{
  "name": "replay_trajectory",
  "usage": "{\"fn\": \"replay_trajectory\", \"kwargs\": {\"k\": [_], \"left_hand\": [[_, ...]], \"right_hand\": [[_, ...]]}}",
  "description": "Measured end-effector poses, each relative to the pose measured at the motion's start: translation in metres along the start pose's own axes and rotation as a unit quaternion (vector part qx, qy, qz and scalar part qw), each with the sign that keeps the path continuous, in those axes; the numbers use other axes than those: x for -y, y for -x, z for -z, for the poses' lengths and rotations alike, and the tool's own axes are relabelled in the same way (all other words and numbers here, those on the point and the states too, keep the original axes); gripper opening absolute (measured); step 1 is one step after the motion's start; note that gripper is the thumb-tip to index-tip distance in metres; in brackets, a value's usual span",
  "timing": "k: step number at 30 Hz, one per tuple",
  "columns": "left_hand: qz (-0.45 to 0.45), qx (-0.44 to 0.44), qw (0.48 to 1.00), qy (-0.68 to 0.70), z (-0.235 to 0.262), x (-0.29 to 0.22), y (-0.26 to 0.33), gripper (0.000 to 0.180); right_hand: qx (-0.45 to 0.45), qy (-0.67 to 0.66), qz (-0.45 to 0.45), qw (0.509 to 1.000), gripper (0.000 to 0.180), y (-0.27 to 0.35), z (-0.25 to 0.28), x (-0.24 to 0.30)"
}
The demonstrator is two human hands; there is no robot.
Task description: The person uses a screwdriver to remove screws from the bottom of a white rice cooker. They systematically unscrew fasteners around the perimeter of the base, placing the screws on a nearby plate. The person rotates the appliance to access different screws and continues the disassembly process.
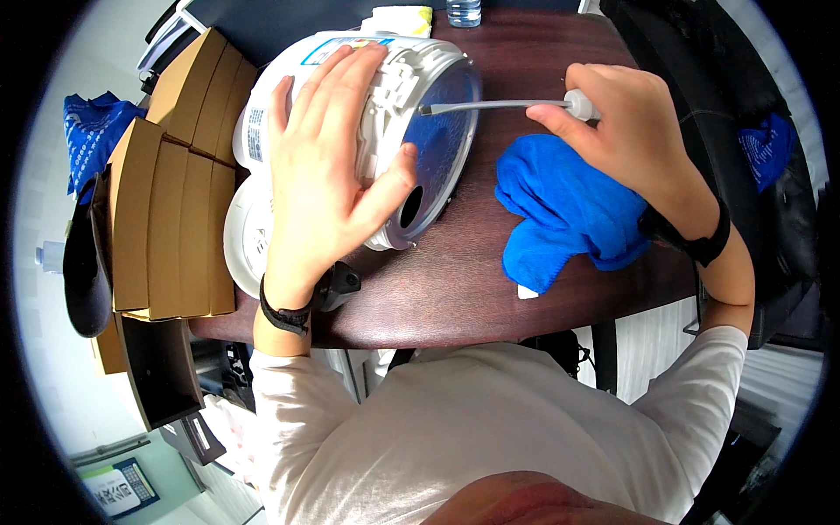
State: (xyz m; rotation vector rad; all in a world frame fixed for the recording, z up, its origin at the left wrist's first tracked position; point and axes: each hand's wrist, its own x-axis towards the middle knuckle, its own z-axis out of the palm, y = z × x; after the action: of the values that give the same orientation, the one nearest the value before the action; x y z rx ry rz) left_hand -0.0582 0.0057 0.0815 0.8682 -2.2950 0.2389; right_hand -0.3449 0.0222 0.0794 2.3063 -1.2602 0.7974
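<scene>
A rounded white plastic appliance [389,144] lies tilted on the table, its blue round face [446,131] turned to the right. My left hand [328,153] rests flat on its white side with the fingers spread. In my right hand [626,118] is a long thin tool [490,105] with a grey shaft and a whitish handle; its exact kind is unclear. The tool's dark tip meets the rim between the white housing and the blue face, or sits just before it. A dark oval opening [411,206] shows low on that face.
A crumpled blue cloth [569,206] lies on the dark wooden table [437,306] below my right hand. Brown cardboard boxes [171,227] stand along the left. At the back are a water bottle [464,12] and a yellow-white cloth [398,21]. A black object [339,284] sits by my left wrist.
</scene>
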Motion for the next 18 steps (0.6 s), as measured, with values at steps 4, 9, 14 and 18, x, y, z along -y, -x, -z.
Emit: {"fn": "replay_trajectory", "kwargs": {"k": [4, 9, 14, 18], "left_hand": [[-0.001, -0.006, 1.0, 0.005, -0.001, 0.0005, 0.0003, 0.069], [0.0, -0.01, 1.0, 0.007, -0.0012, 0.0014, 0.0007, 0.069], [0.001, -0.01, 1.0, 0.005, -0.0017, 0.0012, 0.0007, 0.069], [0.007, -0.013, 1.0, 0.005, -0.001, 0.0002, 0.0006, 0.069]], "right_hand": [[0.007, -0.004, -0.006, 1.0, 0.05, 0.0008, 0.0004, 0.0011], [0.021, -0.011, -0.017, 1.0, 0.05, 0.0009, 0.0009, 0.0028], [0.018, -0.022, -0.029, 0.999, 0.051, 0.0053, -0.0013, 0.0025], [0.01, -0.023, -0.015, 1.0, 0.051, 0.0027, -0.0027, 0.0021]]}}
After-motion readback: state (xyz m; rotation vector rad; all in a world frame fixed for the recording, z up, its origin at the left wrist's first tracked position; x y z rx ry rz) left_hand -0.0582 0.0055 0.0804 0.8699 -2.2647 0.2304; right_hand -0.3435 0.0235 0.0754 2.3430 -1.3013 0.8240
